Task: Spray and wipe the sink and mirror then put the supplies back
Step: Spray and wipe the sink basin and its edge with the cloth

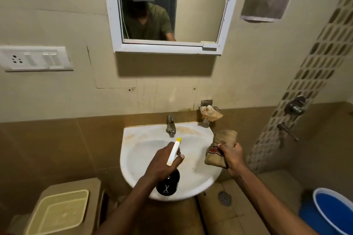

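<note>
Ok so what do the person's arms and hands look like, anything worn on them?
Both forearms are bare to the frame edge. The left hand and right hand show no gloves, rings, watch or bands. The white-framed wall mirror reflects a short olive-green shirt sleeve.

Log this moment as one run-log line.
left hand: grips spray bottle over sink | right hand: holds folded cloth | mirror: not being wiped

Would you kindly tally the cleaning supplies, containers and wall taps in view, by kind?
Spray bottles: 1, in the left hand, spray bottle
Cloths: 1, in the right hand, cloth
Buckets: 1, bucket
Baskets: 1, basket
Taps: 2, sink tap, shower tap
Total: 6
</note>
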`<state>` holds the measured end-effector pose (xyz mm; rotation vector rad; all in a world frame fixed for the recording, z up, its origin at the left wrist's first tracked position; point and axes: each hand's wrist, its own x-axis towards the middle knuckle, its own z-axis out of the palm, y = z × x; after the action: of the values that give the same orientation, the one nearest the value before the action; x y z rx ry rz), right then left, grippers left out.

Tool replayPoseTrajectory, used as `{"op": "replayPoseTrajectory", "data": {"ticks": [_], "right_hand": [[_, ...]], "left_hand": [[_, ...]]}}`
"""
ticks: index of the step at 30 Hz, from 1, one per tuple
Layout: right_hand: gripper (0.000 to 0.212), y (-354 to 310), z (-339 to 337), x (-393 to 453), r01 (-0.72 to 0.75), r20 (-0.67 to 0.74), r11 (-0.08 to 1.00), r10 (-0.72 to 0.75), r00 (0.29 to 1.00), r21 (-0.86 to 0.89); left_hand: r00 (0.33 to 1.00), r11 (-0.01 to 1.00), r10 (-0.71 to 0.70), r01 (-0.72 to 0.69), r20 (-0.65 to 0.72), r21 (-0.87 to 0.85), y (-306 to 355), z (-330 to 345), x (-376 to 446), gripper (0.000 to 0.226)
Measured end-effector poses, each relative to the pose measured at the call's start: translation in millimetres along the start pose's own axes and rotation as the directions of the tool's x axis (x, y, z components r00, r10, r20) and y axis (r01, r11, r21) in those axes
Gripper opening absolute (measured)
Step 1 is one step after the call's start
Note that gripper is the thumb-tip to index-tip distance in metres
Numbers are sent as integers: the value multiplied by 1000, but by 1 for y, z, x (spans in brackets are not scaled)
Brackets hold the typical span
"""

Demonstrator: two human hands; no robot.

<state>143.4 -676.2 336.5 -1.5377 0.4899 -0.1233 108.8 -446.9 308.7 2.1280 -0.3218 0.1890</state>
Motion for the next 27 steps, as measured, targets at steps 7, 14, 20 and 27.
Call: {"op": "replayPoseTrajectory", "data": {"ticks": [7,14,20,27], "right_hand": [[30,16,9,53,-34,43,993,39,998,-112],[17,47,30,117,-7,118,989,25,993,-147],[49,96,33,178,-90,121,974,117,986,-210],[34,79,44,202,-98,60,919,131,990,-382]], "left_hand": [[996,998,-61,63,63,-23,-19,42,53,24],[986,986,-165,164,-35,-32,-71,82,104,16],[950,948,-312,309,-23,-76,-93,109,132,20],[868,865,-492,479,-69,-149,-108,128,146,16]]}}
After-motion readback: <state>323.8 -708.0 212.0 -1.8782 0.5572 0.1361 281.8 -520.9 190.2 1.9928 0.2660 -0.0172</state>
